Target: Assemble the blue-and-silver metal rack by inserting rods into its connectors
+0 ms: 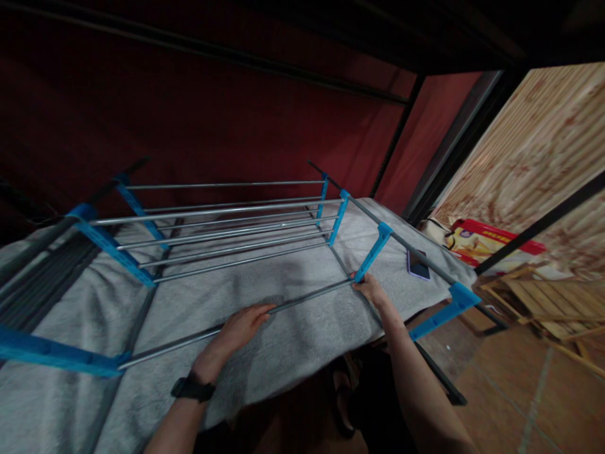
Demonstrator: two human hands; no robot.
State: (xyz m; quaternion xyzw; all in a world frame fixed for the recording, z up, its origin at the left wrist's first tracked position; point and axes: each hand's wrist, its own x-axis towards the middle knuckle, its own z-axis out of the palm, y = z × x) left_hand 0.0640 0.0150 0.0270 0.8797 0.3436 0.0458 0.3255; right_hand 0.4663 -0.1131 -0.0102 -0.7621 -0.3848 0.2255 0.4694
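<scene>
A rack frame of grey metal tubes [222, 222] and blue plastic brackets [373, 252] lies across a grey blanket. My left hand [243, 325], with a dark band on its wrist, is closed around the middle of the nearest metal tube [307, 295]. At that tube's right end, my right hand [368, 289] grips the lower end of a blue bracket where the tube meets it. The tube's left end meets another blue bracket [61, 359]. Several more tubes run between the brackets farther back.
Grey blanket [265, 372] covers the surface under the rack. A phone [418, 265] lies on it at the right. Beyond are a red and yellow box [491, 243] and a wooden slatted piece [553, 302]. Dark metal posts [399, 135] stand before a red wall [212, 113].
</scene>
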